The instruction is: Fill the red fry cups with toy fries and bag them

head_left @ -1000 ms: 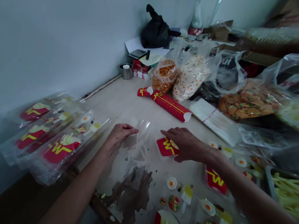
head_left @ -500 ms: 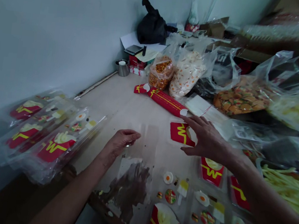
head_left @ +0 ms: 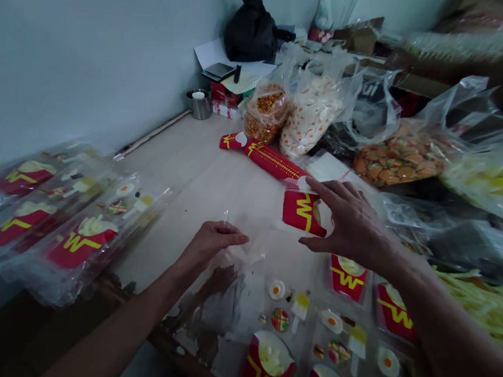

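My left hand (head_left: 220, 238) pinches a clear plastic bag (head_left: 253, 247) over the near part of the table, beside a worn dark patch. To its right, my right hand (head_left: 343, 221) is spread, thumb and fingers apart, around a small red fries carton (head_left: 301, 212) with a yellow zigzag. Whether its fingertips touch the carton is unclear. Just beyond lies a long nested stack of red cartons (head_left: 277, 162). Nearer me are clear trays holding filled fries cartons (head_left: 268, 368) and small toy foods, such as a fried egg (head_left: 276, 289) and a yellow popsicle (head_left: 300, 306).
Bagged sets (head_left: 84, 241) overlap at the left table edge by the wall. Clear bags of small pieces (head_left: 308, 119) stand at the back, near a metal cup (head_left: 198, 105) and a black bag (head_left: 252, 29). Loose toy fries (head_left: 485, 303) pile up at the right.
The clear bag in my left hand has lifted and spread out more visibly toward the right. My right hand stays by the red carton. The whole view has shifted slightly.
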Action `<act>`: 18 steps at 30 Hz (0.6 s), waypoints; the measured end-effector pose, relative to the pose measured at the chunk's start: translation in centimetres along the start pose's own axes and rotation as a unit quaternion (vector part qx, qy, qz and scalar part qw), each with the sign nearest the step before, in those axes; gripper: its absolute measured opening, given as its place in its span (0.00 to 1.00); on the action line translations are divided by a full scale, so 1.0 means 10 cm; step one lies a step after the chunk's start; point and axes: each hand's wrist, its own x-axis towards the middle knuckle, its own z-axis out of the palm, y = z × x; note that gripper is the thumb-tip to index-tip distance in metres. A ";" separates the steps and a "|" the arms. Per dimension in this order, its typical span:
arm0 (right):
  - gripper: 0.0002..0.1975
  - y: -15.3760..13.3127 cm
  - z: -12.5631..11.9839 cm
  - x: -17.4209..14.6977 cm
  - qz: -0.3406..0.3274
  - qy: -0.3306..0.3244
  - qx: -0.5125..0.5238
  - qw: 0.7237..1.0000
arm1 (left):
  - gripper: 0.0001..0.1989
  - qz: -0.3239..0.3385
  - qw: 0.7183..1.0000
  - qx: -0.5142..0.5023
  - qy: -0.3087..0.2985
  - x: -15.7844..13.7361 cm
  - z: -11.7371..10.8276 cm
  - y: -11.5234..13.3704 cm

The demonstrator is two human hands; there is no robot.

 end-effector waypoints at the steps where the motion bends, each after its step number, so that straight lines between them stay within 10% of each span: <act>1: 0.52 -0.01 -0.01 0.00 0.001 0.001 -0.002 1.000 | 0.17 0.013 1.000 0.007 0.015 -0.01 0.02 0.01; 8: 0.49 -0.17 -0.13 0.04 -0.005 0.018 -0.087 0.996 | 0.14 0.152 0.969 0.167 0.097 -0.16 0.15 0.10; 18: 0.49 -0.36 0.11 -0.04 -0.013 -0.008 -0.129 0.991 | 0.15 0.170 0.964 0.203 0.013 -0.19 0.15 0.12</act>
